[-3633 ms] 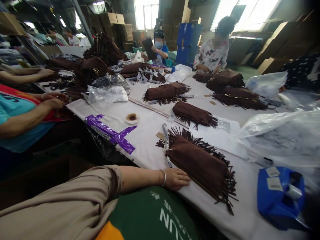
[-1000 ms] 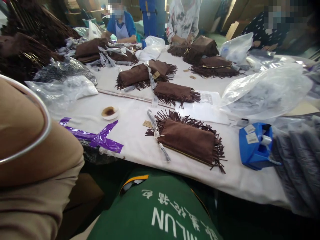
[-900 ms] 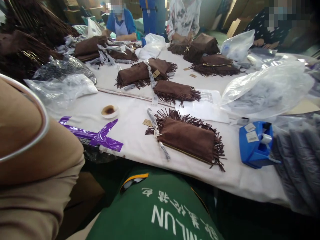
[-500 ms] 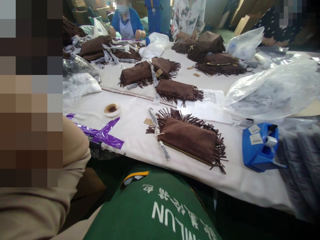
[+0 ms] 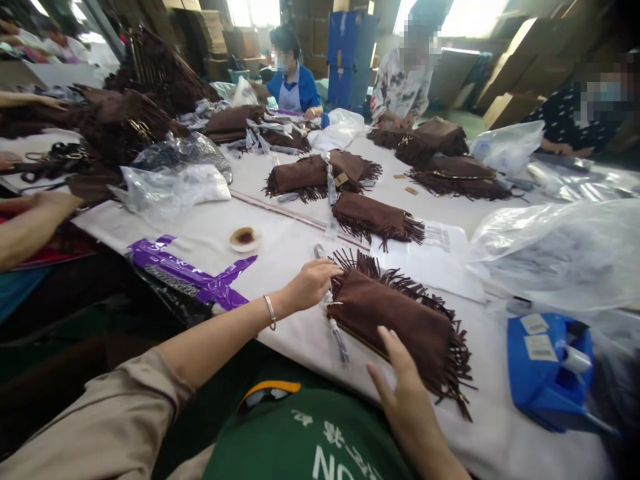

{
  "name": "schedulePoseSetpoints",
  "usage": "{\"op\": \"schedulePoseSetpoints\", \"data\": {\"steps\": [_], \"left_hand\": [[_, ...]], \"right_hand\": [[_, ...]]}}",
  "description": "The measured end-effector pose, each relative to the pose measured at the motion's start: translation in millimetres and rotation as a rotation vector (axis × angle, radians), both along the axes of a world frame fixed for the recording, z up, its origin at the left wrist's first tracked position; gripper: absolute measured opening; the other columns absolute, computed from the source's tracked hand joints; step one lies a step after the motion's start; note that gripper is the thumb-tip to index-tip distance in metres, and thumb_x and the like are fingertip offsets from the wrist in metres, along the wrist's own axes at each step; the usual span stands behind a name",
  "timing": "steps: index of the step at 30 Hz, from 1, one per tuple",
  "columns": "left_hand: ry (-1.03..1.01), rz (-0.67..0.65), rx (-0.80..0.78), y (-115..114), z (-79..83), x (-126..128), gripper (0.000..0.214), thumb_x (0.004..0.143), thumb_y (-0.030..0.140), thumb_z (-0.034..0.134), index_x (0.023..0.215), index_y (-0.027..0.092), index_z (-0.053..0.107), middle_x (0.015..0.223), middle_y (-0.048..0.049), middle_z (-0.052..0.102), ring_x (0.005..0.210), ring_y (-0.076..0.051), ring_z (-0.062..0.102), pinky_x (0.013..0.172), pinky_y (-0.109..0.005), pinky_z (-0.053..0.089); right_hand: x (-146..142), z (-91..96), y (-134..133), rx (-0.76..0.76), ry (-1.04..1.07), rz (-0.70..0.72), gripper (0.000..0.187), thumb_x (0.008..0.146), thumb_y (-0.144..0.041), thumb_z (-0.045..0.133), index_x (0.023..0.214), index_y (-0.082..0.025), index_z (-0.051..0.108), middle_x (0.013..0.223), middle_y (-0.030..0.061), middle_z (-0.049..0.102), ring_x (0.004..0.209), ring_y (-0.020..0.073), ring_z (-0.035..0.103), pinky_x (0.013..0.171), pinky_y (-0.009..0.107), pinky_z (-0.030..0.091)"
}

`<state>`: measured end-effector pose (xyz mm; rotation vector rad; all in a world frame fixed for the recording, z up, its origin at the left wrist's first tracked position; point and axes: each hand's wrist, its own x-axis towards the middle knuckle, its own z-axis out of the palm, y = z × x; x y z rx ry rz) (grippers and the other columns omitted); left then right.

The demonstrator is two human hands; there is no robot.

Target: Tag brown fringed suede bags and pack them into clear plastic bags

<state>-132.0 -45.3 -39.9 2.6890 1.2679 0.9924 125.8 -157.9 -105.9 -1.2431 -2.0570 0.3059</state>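
Note:
A brown suede fringed pouch [image 5: 400, 320] lies on the white table [image 5: 290, 253] right in front of me. My left hand [image 5: 311, 283] rests at its left end, fingers curled over the wrapped strap [image 5: 337, 330] and the fringe there. Flat and with fingers stretched out, my right hand [image 5: 397, 380] lies on the pouch's near edge. A silver bangle sits on my left wrist.
A blue tape dispenser [image 5: 550, 370] stands at the right, clear plastic bags [image 5: 560, 253] behind it. More fringed pouches [image 5: 375, 220] lie farther back, with purple tape [image 5: 190, 273] and a small dish [image 5: 244, 237] at the left. Other people work around the table.
Both my hands have come down onto the fringed pouch; half a second ago neither was on it. The view has tilted up slightly.

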Motion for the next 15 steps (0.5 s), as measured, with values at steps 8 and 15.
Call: {"op": "schedulePoseSetpoints", "data": {"steps": [8,15], "left_hand": [[0.526,0.013,0.104,36,-35.4,-30,0.029,0.088,0.007,0.043,0.11,0.017,0.059,0.126,-0.0088,0.055,0.132,-0.024,0.033,0.115,-0.053,0.011],[0.569,0.017,0.075,-1,11.1,-51,0.025,0.091,0.008,0.037,0.104,0.015,0.057,0.105,-0.01,0.061,0.114,-0.022,0.05,0.108,-0.046,0.031]], "right_hand": [[-52,-47.6,40,0.199,-0.518,0.027,0.057,0.089,-0.015,0.038,0.144,-0.015,0.024,0.15,0.0084,0.027,0.139,0.0265,0.02,0.11,0.049,0.021],[-30,-57.7,45,0.313,-0.556,0.043,0.059,0.088,-0.006,0.03,0.145,-0.016,0.019,0.148,0.0055,0.031,0.138,0.02,0.025,0.111,0.041,0.02]]}}
